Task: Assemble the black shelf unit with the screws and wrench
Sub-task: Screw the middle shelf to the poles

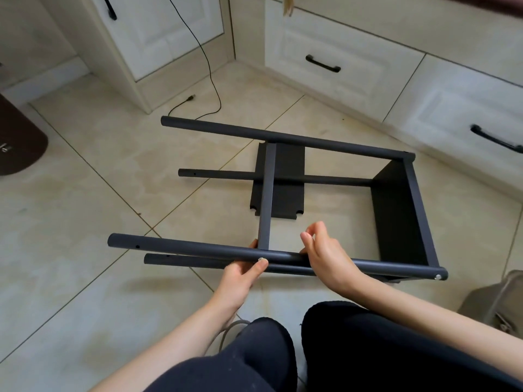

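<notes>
The black shelf unit [396,210] lies on its side on the tiled floor, its round poles running left to right. One shelf panel closes the right end, and a second panel [267,190] stands edge-on near the middle. My left hand [243,274] grips the near upper pole [184,247], thumb pressing a silver screw head [261,259] at the middle panel's joint. My right hand [325,253] rests on the same pole just to the right, fingers curled loosely above it. Another screw [438,277] sits at the pole's right end. No wrench is in view.
A loose black shelf panel [285,171] lies flat on the floor under the frame. White drawers with black handles [322,63] line the back and right. A black cable [209,69] trails across the tiles. A brown mat [17,137] lies left, a grey bag [501,301] right.
</notes>
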`<move>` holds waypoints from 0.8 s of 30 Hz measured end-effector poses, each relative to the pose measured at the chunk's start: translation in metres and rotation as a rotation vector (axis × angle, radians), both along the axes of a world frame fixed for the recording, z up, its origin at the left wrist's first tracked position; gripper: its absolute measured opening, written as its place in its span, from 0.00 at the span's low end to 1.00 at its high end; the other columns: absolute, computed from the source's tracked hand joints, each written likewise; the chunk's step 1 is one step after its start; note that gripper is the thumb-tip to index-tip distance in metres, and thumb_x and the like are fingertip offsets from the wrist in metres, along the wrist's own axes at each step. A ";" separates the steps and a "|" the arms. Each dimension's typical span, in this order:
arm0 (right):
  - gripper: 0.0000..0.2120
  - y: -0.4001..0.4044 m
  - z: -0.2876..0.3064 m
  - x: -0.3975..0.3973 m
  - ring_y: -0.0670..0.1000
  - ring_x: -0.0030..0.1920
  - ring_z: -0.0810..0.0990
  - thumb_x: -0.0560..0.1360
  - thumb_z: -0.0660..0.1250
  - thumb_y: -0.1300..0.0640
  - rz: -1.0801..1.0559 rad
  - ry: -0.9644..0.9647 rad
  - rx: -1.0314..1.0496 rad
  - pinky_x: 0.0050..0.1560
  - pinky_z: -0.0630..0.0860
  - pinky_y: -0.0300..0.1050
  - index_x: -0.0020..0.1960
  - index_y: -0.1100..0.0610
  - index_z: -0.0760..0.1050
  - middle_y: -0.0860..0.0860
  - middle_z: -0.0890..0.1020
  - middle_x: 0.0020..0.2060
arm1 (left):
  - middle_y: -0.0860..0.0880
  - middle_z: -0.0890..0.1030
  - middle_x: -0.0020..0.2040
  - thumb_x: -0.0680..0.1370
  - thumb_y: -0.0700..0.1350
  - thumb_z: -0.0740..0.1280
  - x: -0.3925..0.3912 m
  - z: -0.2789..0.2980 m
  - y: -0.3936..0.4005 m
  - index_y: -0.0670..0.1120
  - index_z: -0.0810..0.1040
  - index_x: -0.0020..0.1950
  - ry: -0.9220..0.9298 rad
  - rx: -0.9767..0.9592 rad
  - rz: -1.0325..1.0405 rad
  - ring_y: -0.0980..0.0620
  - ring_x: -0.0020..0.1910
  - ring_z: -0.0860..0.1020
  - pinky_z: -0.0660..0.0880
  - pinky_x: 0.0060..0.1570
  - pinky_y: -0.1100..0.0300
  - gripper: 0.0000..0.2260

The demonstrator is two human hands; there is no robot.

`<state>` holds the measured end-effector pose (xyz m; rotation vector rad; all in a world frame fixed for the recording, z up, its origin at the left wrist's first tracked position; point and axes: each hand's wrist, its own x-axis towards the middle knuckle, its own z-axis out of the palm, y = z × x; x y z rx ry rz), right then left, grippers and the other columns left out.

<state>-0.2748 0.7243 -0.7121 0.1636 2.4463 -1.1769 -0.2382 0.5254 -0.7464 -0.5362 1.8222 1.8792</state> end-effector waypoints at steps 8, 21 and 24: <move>0.11 -0.009 -0.003 0.002 0.55 0.43 0.78 0.84 0.49 0.45 -0.033 0.016 0.011 0.43 0.74 0.52 0.49 0.51 0.62 0.54 0.80 0.41 | 0.58 0.86 0.39 0.69 0.60 0.78 0.002 0.006 -0.015 0.48 0.87 0.40 -0.049 -0.274 -0.013 0.62 0.40 0.83 0.77 0.48 0.59 0.15; 0.11 -0.011 -0.012 0.011 0.57 0.39 0.77 0.83 0.49 0.44 0.032 0.044 0.054 0.44 0.75 0.55 0.48 0.50 0.60 0.54 0.80 0.39 | 0.47 0.73 0.62 0.72 0.62 0.74 -0.039 0.034 -0.041 0.54 0.67 0.77 0.847 -1.249 -0.846 0.44 0.60 0.73 0.71 0.59 0.50 0.37; 0.11 -0.008 -0.013 0.012 0.58 0.39 0.77 0.84 0.50 0.45 0.084 0.039 0.065 0.44 0.75 0.54 0.50 0.52 0.61 0.55 0.81 0.40 | 0.47 0.53 0.76 0.74 0.67 0.68 -0.058 0.027 -0.044 0.64 0.47 0.81 0.749 -1.269 -1.055 0.45 0.74 0.58 0.66 0.70 0.50 0.42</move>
